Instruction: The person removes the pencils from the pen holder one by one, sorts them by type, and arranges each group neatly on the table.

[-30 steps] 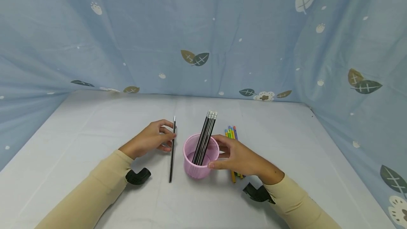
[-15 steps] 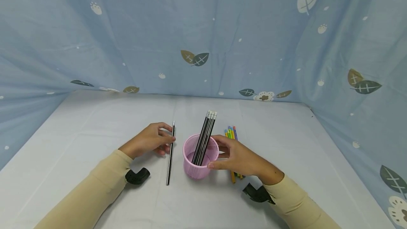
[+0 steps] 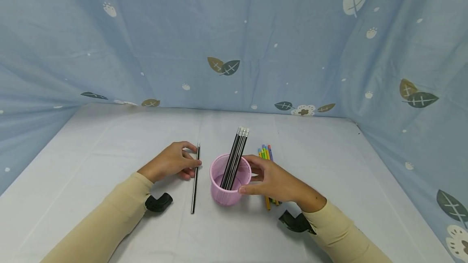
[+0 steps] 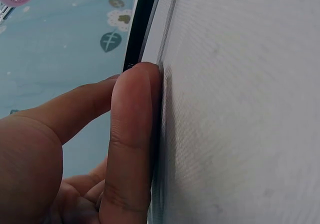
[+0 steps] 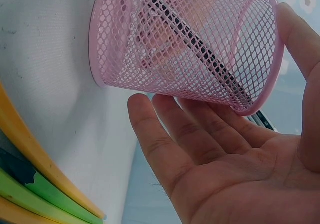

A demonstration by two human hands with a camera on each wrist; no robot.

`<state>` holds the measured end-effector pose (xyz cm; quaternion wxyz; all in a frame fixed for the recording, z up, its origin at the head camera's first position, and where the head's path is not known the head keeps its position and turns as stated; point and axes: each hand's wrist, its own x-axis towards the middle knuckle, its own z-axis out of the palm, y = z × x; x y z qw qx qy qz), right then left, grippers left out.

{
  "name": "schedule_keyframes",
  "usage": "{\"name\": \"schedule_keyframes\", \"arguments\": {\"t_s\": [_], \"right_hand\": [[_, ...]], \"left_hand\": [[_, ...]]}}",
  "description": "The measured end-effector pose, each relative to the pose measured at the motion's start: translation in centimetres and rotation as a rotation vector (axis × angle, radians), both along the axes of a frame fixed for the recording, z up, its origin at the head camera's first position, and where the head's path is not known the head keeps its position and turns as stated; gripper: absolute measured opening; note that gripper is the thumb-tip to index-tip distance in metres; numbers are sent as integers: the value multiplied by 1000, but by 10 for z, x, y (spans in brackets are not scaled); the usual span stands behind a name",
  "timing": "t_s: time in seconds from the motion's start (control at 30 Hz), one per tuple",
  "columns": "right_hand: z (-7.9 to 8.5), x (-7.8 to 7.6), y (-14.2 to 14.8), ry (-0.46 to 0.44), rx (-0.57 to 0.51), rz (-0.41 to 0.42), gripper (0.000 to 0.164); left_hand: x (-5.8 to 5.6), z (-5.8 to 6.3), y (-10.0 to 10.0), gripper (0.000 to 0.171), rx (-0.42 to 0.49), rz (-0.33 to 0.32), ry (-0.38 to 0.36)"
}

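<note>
Left fingers [image 3: 190,162], black pencil [image 3: 195,190] pinched between

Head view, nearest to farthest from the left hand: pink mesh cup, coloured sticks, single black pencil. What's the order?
1. Single black pencil, pinched by the left hand.
2. Pink mesh cup, just right of the pencil.
3. Coloured sticks, right of the cup, partly hidden by the right hand.

From my head, one cam faces forward and down, widest view, table [image 3: 109,145] to curtain [image 3: 146,31]. Left wrist: sideways, very near my left hand [image 3: 171,161]. Right wrist: sideways too, close on my right hand [image 5: 225,164] and pink mesh cup [image 3: 226,198]. Both wrist views share the cup; left catches only its edge, top-left.
</note>
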<state>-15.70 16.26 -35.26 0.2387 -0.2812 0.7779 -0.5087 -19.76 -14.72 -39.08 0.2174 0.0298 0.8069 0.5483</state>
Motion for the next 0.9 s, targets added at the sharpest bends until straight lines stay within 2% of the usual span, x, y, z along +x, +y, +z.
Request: {"name": "schedule_keyframes", "arguments": {"t_s": [0.47, 0.9], "right_hand": [[-1, -1, 0, 15, -7, 10, 72], [-1, -1, 0, 15, -7, 8, 73]], "left_hand": [[0, 2, 3, 62, -94, -3, 62], [1, 3, 4, 53, -96, -15, 72]]}}
